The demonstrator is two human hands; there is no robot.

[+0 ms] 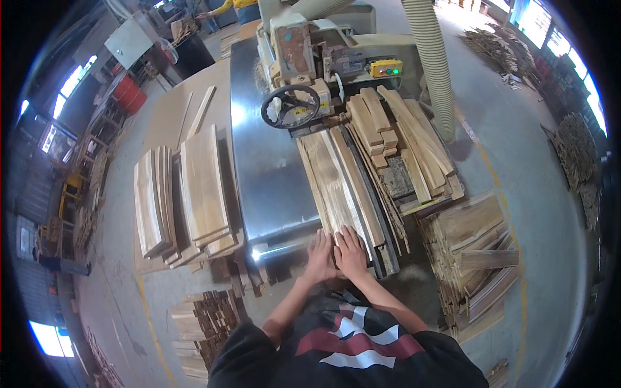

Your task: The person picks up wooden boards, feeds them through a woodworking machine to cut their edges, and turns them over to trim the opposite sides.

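Observation:
A wide pale wooden board (331, 184) lies lengthwise on the machine bed, running away from me toward the machine head. My left hand (319, 257) is at the near left corner of this board, fingers stretched forward. Beside it, my right hand (350, 253) rests on the board's near end with its fingers spread flat. The two hands are close together, thumbs toward each other. A narrower wood strip (359, 194) runs along the board's right side, next to a dark metal rail (390, 260). What lies under my palms is hidden.
A shiny metal table (275, 194) adjoins on the left, with stacked boards (204, 181) beyond it. The machine has a black handwheel (290, 107) and a yellow button box (386, 68). Cut wood pieces (370, 119) are piled right; offcuts (482, 258) lie lower. A yellow-sleeved person (223, 8) stands far off.

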